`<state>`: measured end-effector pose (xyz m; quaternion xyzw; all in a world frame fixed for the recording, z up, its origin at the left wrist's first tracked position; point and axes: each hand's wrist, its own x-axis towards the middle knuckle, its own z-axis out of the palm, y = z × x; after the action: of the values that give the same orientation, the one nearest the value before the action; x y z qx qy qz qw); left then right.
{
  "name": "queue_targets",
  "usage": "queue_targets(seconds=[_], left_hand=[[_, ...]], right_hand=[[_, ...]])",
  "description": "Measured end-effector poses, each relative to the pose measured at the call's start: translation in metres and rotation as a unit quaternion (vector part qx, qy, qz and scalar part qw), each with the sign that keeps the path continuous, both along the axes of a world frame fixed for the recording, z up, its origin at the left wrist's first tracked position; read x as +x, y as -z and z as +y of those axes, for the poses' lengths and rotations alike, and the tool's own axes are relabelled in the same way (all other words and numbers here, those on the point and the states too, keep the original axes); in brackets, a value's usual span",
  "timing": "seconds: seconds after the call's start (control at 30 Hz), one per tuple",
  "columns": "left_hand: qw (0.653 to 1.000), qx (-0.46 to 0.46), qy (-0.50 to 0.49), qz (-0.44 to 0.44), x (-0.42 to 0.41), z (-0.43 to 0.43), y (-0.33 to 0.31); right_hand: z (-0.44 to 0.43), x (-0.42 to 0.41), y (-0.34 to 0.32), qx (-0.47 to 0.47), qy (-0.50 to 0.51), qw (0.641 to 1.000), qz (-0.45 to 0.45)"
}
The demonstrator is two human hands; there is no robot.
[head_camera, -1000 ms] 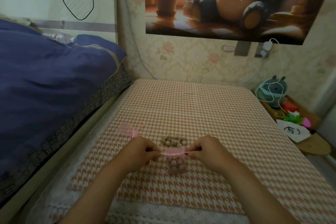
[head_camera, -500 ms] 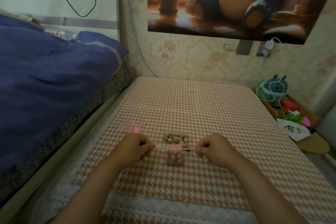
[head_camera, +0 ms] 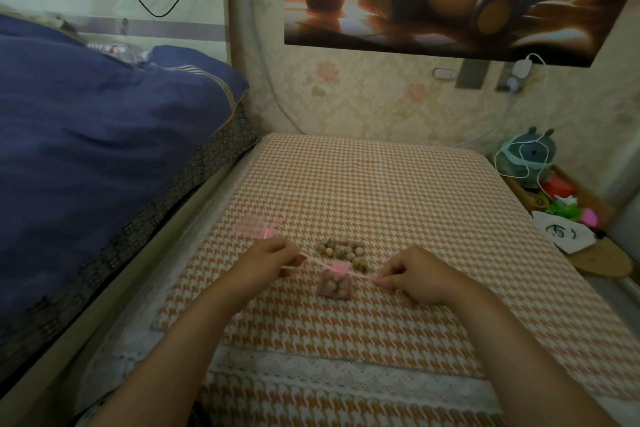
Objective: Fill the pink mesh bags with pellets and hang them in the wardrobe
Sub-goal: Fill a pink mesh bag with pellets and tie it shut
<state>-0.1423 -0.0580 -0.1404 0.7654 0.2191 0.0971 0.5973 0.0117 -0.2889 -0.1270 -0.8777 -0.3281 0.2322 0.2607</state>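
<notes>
A small pink mesh bag (head_camera: 335, 284) full of brown pellets lies on the orange houndstooth cloth (head_camera: 381, 198), its neck gathered tight. My left hand (head_camera: 268, 258) pinches the left end of its pink drawstring and my right hand (head_camera: 417, 276) pinches the right end; the string is stretched between them. A loose heap of pellets (head_camera: 341, 250) sits just behind the bag. A second pink mesh bag (head_camera: 254, 228), flat and empty-looking, lies to the left behind my left hand.
A blue quilt (head_camera: 97, 149) covers the bed on the left. At the right edge stand a teal plush toy (head_camera: 528, 158) with a white cable, coloured bits and a white pouch (head_camera: 562, 234). A poster hangs on the wall behind.
My hands have moved apart along the drawstring, and the bag's neck has drawn shut. The camera has tipped a little lower.
</notes>
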Motion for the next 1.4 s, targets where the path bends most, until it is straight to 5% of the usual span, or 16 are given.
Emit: queue_targets(seconds=[0.1,0.2,0.37,0.57,0.73,1.2,1.4], left_hand=[[0.985,-0.166,-0.009,-0.042,0.011,-0.017,0.002],[0.97,-0.234,-0.001,-0.063,0.02,-0.031,0.002],[0.987,-0.146,0.029,-0.054,0.028,-0.038,0.007],[0.996,-0.01,0.092,-0.018,0.035,-0.043,0.013],[0.994,0.011,0.109,0.005,0.04,-0.051,0.014],[0.989,-0.105,0.103,0.018,0.044,-0.041,0.023],[0.995,-0.078,0.069,0.006,0.044,-0.041,0.025]], right_hand=[[0.003,-0.003,0.0,-0.011,-0.021,0.999,0.022],[0.003,-0.005,0.001,-0.058,-0.044,0.997,0.038],[0.001,-0.002,0.003,-0.073,-0.027,0.996,0.052],[0.018,-0.001,0.005,-0.019,0.017,0.996,-0.088],[0.031,-0.006,0.007,0.025,0.031,0.992,-0.124],[0.043,-0.013,0.008,0.166,0.085,0.982,0.011],[0.036,-0.027,-0.004,0.085,0.057,0.984,0.145]])
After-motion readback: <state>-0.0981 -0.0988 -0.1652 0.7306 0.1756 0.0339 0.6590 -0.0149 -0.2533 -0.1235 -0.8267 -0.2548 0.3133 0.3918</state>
